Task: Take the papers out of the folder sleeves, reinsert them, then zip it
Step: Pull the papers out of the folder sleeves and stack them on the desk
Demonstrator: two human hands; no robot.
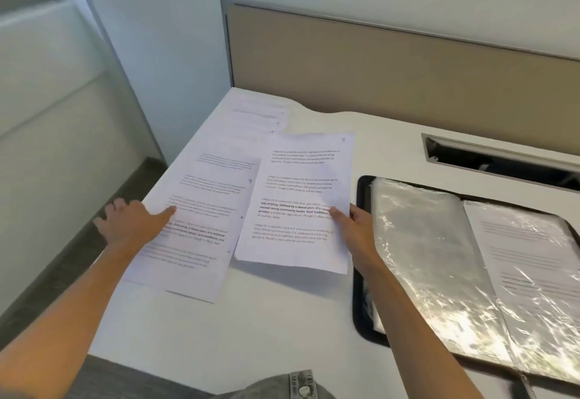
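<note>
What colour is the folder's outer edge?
Black, on the folder edge, seen in the head view.

My work surface is a white desk [282, 320] filling the centre and lower frame. A fanned row of printed papers [201, 210] lies along its left edge. An open black zip folder [361, 304] lies flat at right. A cable slot [502, 160] sits upper right.

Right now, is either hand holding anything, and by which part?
The right hand pinches the white printed sheet numbered 8 at its right edge. The left hand only rests on the spread sheets.
</note>
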